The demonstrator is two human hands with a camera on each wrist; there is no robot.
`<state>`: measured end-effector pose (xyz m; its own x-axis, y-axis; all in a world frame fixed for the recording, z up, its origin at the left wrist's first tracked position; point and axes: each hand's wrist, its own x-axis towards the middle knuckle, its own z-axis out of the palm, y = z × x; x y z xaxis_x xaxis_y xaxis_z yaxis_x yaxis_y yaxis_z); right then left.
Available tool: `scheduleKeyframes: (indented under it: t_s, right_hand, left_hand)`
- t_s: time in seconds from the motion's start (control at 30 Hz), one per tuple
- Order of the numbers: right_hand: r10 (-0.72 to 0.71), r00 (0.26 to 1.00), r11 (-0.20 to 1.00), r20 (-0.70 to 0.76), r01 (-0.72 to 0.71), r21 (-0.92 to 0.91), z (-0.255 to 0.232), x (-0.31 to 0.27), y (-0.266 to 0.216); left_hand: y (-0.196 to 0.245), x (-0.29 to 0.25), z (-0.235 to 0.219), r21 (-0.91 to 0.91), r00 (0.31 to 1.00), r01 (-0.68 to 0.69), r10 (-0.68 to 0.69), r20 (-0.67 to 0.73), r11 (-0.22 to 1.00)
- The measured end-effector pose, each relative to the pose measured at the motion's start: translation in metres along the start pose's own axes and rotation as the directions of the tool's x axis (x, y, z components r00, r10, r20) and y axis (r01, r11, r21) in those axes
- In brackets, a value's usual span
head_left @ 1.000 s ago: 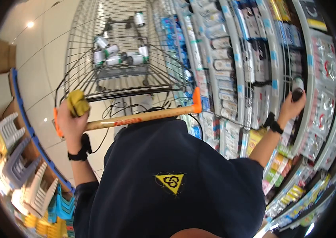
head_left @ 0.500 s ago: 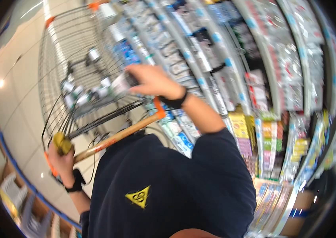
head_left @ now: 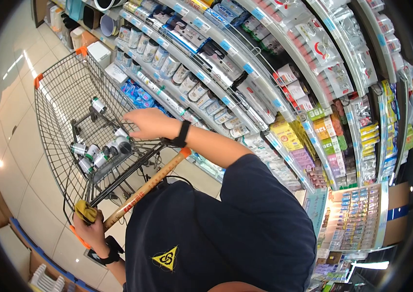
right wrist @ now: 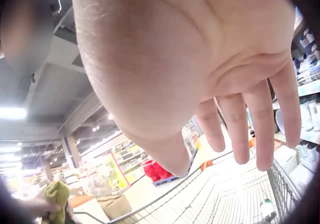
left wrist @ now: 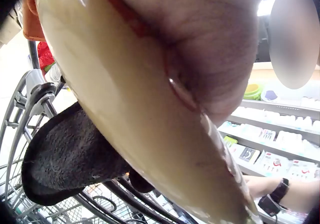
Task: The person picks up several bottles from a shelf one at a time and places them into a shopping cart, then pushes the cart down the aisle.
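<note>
While right grip point(head_left: 150, 123) is hanging spread, left grip point(head_left: 92, 232) is pinching yellow cloth point(head_left: 85, 211), likely light, soft, best held bunched.

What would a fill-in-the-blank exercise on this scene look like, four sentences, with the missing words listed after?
1. The left grip holds a yellow cloth near the ____ end of the handle.
2. The right grip holds ____.
3. Apart from the cluster of canisters, ____ canister lies farther forward in the shopping cart.
4. The triangular emblem on the dark shirt is ____.

Missing words: left; nothing; one; yellow.
</note>
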<state>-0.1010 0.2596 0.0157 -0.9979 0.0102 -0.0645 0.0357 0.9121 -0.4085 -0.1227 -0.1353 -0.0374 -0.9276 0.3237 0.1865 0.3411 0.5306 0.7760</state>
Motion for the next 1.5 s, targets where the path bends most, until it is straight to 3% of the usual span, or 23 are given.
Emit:
scheduleKeyframes:
  t_s: [0.07,0.13,0.23,0.37,0.5,0.53,0.67,0.77,0.93,0.97,1.07,1.17,1.23,1.27,1.33,1.37,1.4,1.47,1.5]
  right_hand:
    - [-0.003,0.994,1.0,-0.113,0.006,0.023,-0.017,-0.024,0.002]
    - [0.113,0.983,0.986,-0.141,-0.093,0.141,-0.025,-0.057,0.0]
    - [0.245,0.948,0.962,-0.205,-0.212,0.171,-0.019,-0.112,-0.01]
    - [0.364,0.867,0.931,-0.34,-0.327,0.162,0.054,-0.161,-0.026]
    - [0.404,0.78,0.907,-0.478,-0.409,0.099,0.089,-0.159,-0.05]
    - [0.404,0.772,0.908,-0.491,-0.403,0.114,0.092,-0.159,-0.05]
    - [0.427,0.754,0.897,-0.5,-0.424,0.127,0.094,-0.159,-0.037]
    - [0.417,0.712,0.898,-0.565,-0.419,0.134,0.098,-0.16,-0.024]
    - [0.43,0.683,0.895,-0.59,-0.41,0.178,0.094,-0.174,-0.013]
    - [0.438,0.679,0.884,-0.589,-0.443,0.147,0.092,-0.179,-0.01]
    - [0.445,0.643,0.88,-0.623,-0.443,0.171,0.09,-0.194,-0.002]
    - [0.474,0.68,0.857,-0.56,-0.503,0.114,0.093,-0.209,0.01]
    - [0.549,0.455,0.758,-0.701,-0.624,0.188,0.099,-0.214,0.014]
    - [0.545,0.454,0.762,-0.705,-0.618,0.191,0.094,-0.219,0.008]
    - [0.74,0.329,0.574,-0.587,-0.763,0.296,0.08,-0.226,-0.009]
    - [0.729,0.25,0.533,-0.638,-0.792,0.299,0.092,-0.225,-0.004]
    - [0.73,0.235,0.525,-0.641,-0.794,0.307,0.096,-0.226,-0.02]
    - [0.705,0.296,0.59,-0.645,-0.749,0.301,0.097,-0.231,-0.071]
    - [0.666,0.355,0.668,-0.656,-0.676,0.311,0.108,-0.231,-0.1]
  left_hand:
    - [0.0,0.0,0.001,-0.035,1.0,0.0,0.0,0.02,0.999]
    - [-0.003,-0.002,0.002,-0.055,1.0,-0.029,0.029,-0.001,0.998]
    - [0.002,0.0,-0.001,-0.036,0.998,-0.051,0.052,0.038,0.998]
    - [0.0,0.0,-0.004,0.024,0.985,-0.133,0.129,0.114,0.991]
    - [0.001,-0.001,-0.005,-0.062,0.969,-0.143,0.153,0.195,0.988]
    - [0.004,0.0,-0.001,-0.121,0.979,-0.14,0.156,0.133,0.983]
    - [-0.009,-0.006,0.006,-0.232,0.988,-0.045,0.077,0.131,0.972]
    - [0.01,-0.012,0.006,-0.29,0.992,-0.064,0.093,0.09,0.955]
    - [0.027,-0.035,0.014,-0.22,0.975,-0.184,0.207,0.086,0.958]
    - [0.035,-0.041,0.02,-0.25,0.986,-0.131,0.153,0.071,0.959]
    - [0.041,-0.058,0.031,-0.298,0.963,-0.144,0.203,0.176,0.944]
    - [0.044,-0.073,0.042,-0.44,0.936,-0.09,0.227,0.269,0.894]
    - [0.065,-0.084,0.038,-0.502,0.913,-0.005,0.209,0.351,0.865]
    - [0.063,-0.088,0.043,-0.537,0.906,0.034,0.201,0.373,0.843]
    - [0.066,-0.092,0.042,-0.629,0.87,0.019,0.297,0.393,0.777]
    - [0.066,-0.09,0.034,-0.621,0.846,0.004,0.329,0.42,0.784]
    - [0.068,-0.083,0.017,-0.623,0.838,-0.003,0.341,0.425,0.782]
    - [0.073,-0.066,-0.016,-0.806,0.835,0.088,0.398,0.38,0.585]
    - [0.059,-0.053,-0.03,-0.812,0.84,0.034,0.423,0.339,0.583]
